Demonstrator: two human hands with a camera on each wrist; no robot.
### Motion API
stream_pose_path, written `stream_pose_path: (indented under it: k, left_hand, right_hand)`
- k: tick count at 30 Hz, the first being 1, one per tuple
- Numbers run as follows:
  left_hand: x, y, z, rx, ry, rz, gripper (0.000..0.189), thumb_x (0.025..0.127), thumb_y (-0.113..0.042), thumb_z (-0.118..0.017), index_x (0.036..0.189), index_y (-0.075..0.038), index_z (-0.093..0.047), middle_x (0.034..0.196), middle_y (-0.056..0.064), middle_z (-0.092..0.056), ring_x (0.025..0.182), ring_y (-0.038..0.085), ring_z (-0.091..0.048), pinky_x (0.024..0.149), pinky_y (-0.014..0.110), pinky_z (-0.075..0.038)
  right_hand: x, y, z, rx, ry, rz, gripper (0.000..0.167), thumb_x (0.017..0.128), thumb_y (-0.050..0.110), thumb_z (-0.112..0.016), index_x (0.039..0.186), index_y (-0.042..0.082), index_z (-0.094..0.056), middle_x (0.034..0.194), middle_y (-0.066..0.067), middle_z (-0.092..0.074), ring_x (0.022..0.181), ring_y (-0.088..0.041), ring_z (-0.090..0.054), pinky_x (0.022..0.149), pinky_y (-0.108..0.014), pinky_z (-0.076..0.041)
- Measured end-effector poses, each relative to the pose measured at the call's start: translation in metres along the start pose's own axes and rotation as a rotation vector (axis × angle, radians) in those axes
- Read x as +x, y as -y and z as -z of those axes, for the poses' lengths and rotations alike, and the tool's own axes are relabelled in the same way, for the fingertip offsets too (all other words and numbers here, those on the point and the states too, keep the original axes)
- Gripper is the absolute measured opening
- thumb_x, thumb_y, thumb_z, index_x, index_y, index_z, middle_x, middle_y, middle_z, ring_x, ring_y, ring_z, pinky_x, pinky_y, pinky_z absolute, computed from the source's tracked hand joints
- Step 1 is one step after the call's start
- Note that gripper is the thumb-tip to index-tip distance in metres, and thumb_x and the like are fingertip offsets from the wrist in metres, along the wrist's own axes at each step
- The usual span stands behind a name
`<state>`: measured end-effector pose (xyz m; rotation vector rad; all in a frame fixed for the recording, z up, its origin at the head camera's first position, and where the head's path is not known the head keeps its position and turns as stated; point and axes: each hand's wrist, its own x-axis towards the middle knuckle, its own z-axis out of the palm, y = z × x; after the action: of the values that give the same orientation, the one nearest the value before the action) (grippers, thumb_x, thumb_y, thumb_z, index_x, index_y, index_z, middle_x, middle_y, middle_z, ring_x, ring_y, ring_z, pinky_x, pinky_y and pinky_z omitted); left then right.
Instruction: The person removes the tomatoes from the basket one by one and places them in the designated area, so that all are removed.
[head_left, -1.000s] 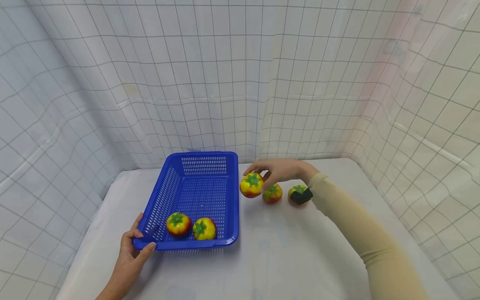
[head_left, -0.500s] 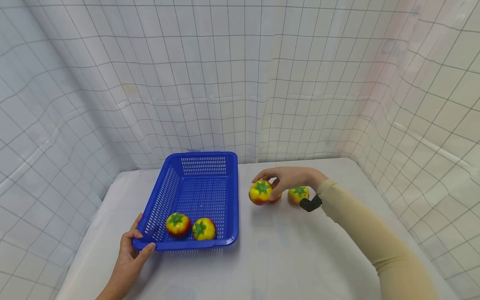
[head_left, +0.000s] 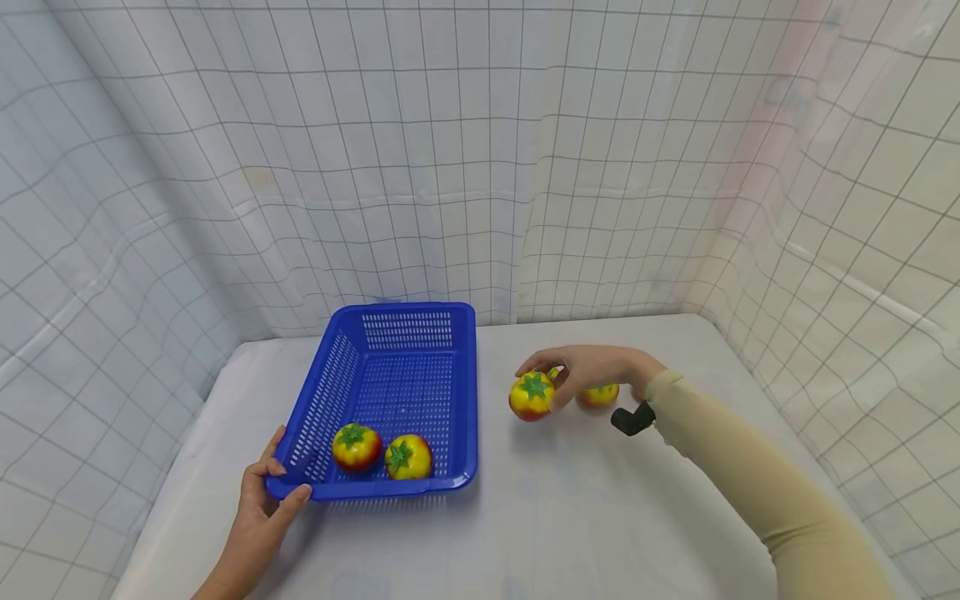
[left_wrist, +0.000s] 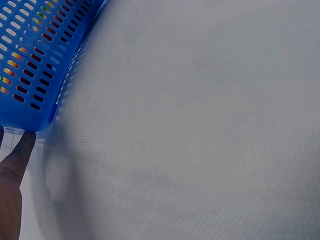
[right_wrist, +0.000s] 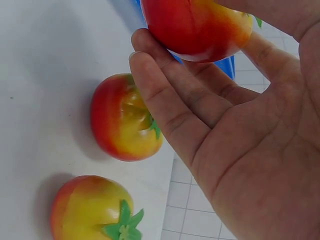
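Note:
My right hand [head_left: 588, 368] pinches a red-and-yellow tomato [head_left: 532, 397] with a green star-shaped calyx, over the table right of the basket. In the right wrist view, the thumb and fingertips grip this tomato [right_wrist: 197, 30] while the palm stays away from it. Two more tomatoes lie on the table: a near one [right_wrist: 122, 120], mostly hidden by my hand in the head view, and another tomato [head_left: 600, 397] farther right. With thumb and fingers, my left hand [head_left: 258, 517] holds the front left corner of the blue plastic basket [head_left: 470, 417].
Inside the basket, one tomato [head_left: 357, 448] and a second tomato [head_left: 408, 458] sit near the front wall. A white cloth [head_left: 555, 517] covers the table. Grid-patterned curtains [head_left: 480, 167] rise at the back and both sides.
My right hand has moved right and lower with its tomato, away from the basket's right rim, now overlapping the tomatoes on the table. The left hand and basket stay in place.

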<state>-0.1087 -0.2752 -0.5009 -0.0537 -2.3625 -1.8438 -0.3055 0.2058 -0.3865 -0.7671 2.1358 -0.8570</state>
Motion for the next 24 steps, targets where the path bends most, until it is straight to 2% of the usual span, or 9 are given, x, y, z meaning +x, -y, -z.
stream_pose_path:
  k: [7, 15, 24]
  left_hand:
    - [0.0, 0.001, 0.0, -0.004, -0.002, 0.001, 0.04, 0.105, -0.006, -0.056, 0.124, -0.013, -0.022, 0.172, -0.006, 0.003, 0.149, 0.048, -0.006, 0.091, 0.003, -0.038]
    - [-0.001, 0.0, 0.0, -0.03, 0.0, -0.019, 0.038, 0.105, -0.003, -0.055, 0.124, -0.013, -0.022, 0.172, -0.005, 0.003, 0.149, 0.046, -0.006, 0.092, 0.004, -0.038]
    - [0.0, 0.0, 0.0, -0.012, -0.004, 0.002, 0.039, 0.105, -0.006, -0.055, 0.124, -0.014, -0.022, 0.172, -0.006, 0.003, 0.149, 0.048, -0.005, 0.091, 0.003, -0.038]
  right_hand:
    - [-0.001, -0.009, -0.006, 0.037, 0.008, -0.008, 0.058, 0.085, 0.023, -0.08, 0.135, 0.042, -0.059, 0.135, 0.01, -0.058, 0.119, -0.024, -0.057, 0.106, -0.046, -0.04]
    - [-0.003, -0.016, -0.015, 0.065, 0.028, 0.041, 0.061, 0.083, 0.012, -0.079, 0.137, 0.032, -0.059, 0.14, 0.006, -0.054, 0.117, -0.028, -0.059, 0.106, -0.042, -0.041]
    - [-0.006, -0.026, -0.027, 0.016, 0.007, -0.02, 0.06, 0.083, 0.016, -0.083, 0.134, 0.039, -0.06, 0.129, -0.001, -0.056, 0.109, -0.023, -0.063, 0.097, -0.04, -0.049]
